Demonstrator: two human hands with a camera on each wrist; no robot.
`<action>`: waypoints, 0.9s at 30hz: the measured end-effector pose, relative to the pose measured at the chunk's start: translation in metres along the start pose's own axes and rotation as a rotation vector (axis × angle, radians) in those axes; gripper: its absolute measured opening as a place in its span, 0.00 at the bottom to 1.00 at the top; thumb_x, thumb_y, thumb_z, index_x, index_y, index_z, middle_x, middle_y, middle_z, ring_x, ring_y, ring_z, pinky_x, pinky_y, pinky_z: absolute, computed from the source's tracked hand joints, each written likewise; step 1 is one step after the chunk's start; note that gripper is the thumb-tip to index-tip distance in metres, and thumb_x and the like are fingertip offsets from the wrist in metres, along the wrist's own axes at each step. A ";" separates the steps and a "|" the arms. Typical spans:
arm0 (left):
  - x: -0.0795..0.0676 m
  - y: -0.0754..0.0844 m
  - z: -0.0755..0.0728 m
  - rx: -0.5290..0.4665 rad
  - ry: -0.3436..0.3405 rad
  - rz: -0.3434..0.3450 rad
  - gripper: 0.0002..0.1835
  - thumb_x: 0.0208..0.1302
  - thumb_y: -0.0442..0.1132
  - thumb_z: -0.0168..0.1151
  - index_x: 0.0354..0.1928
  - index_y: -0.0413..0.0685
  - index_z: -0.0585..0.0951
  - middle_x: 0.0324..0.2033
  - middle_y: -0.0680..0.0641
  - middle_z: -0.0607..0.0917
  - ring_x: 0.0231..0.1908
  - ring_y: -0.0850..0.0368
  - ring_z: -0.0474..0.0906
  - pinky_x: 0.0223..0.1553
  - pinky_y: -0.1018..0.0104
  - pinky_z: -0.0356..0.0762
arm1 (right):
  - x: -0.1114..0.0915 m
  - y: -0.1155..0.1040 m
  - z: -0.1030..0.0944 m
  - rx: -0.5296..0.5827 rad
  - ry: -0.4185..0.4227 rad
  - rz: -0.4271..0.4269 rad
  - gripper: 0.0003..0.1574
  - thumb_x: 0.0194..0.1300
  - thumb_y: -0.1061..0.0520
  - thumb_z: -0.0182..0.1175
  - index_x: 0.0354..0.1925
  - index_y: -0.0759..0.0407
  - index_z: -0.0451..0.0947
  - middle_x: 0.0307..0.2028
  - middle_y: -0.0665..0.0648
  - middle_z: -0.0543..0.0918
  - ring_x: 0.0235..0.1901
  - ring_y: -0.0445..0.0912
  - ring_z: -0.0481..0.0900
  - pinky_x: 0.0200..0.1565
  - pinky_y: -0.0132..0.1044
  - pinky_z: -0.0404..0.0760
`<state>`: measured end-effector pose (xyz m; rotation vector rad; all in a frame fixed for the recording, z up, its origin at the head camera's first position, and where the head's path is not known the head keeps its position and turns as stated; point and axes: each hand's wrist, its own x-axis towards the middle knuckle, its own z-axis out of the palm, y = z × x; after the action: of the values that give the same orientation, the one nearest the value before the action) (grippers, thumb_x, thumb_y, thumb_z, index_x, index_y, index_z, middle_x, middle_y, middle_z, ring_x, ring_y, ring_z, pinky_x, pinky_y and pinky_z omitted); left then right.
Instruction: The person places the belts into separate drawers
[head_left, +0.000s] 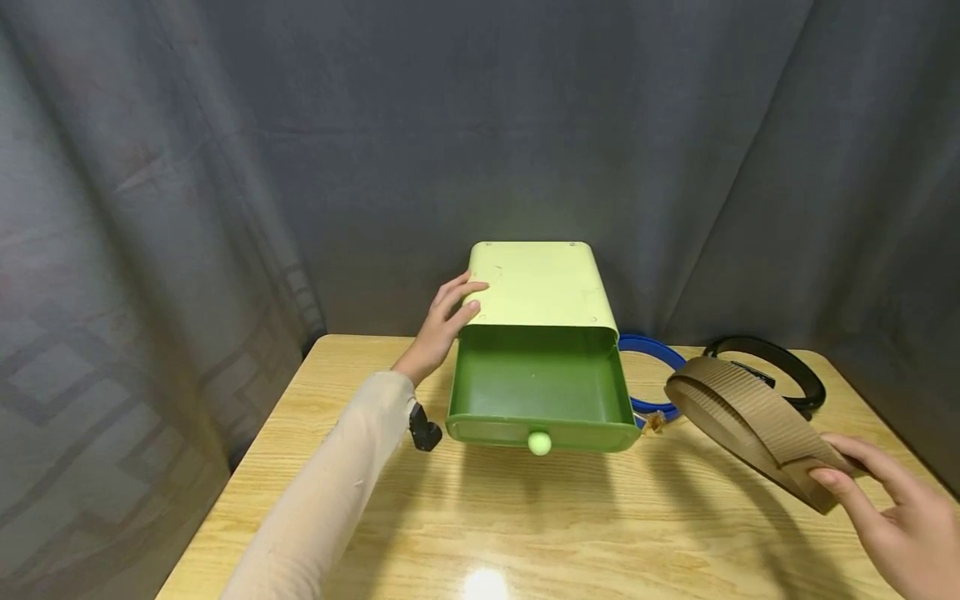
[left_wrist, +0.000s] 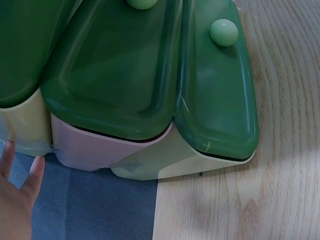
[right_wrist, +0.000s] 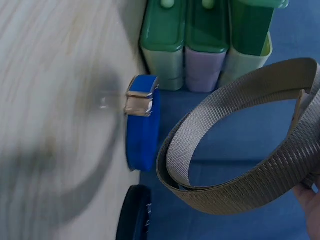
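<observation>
My right hand (head_left: 903, 508) pinches a coiled brown ribbed belt (head_left: 757, 408) between thumb and fingers, holding it above the table's right side. The belt forms a wide loop in the right wrist view, with the hand at that view's right edge. My left hand (head_left: 438, 325) rests with extended fingers on the upper left edge of a pale green drawer cabinet (head_left: 540, 283). Its green top drawer (head_left: 540, 383) is pulled out, bare inside, with a round light green knob (head_left: 539, 442). Two lower drawers (left_wrist: 115, 70) appear closed in the left wrist view.
A coiled blue belt (head_left: 652, 346) with a brownish buckle lies right of the cabinet. Beyond the held belt sits a coiled black belt (head_left: 787, 367). The wooden table (head_left: 510, 508) backs onto a dark grey curtain (head_left: 450, 125).
</observation>
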<state>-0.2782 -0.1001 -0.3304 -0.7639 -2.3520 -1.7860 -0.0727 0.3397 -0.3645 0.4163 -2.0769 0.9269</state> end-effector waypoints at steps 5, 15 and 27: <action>-0.001 0.004 0.001 0.019 -0.002 0.008 0.22 0.79 0.43 0.47 0.69 0.47 0.70 0.76 0.49 0.50 0.75 0.50 0.43 0.67 0.39 0.54 | 0.007 -0.012 0.000 0.011 0.005 -0.051 0.21 0.70 0.55 0.58 0.49 0.74 0.80 0.49 0.32 0.77 0.46 0.24 0.74 0.49 0.15 0.66; 0.005 -0.015 0.001 0.038 0.015 0.022 0.23 0.77 0.55 0.48 0.68 0.58 0.72 0.75 0.56 0.51 0.74 0.53 0.44 0.67 0.39 0.55 | 0.017 -0.034 0.007 0.113 0.039 -0.097 0.27 0.69 0.54 0.58 0.51 0.80 0.77 0.49 0.39 0.80 0.47 0.31 0.76 0.50 0.18 0.69; 0.003 -0.004 0.000 0.018 0.006 0.019 0.22 0.78 0.43 0.47 0.69 0.47 0.70 0.76 0.49 0.50 0.75 0.49 0.42 0.69 0.38 0.50 | 0.044 -0.067 0.018 0.476 0.065 -0.244 0.25 0.66 0.62 0.63 0.46 0.88 0.74 0.46 0.53 0.84 0.42 0.40 0.78 0.49 0.22 0.71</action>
<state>-0.2824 -0.0993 -0.3326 -0.7745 -2.3462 -1.7543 -0.0720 0.2822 -0.3065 0.8544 -1.6871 1.2618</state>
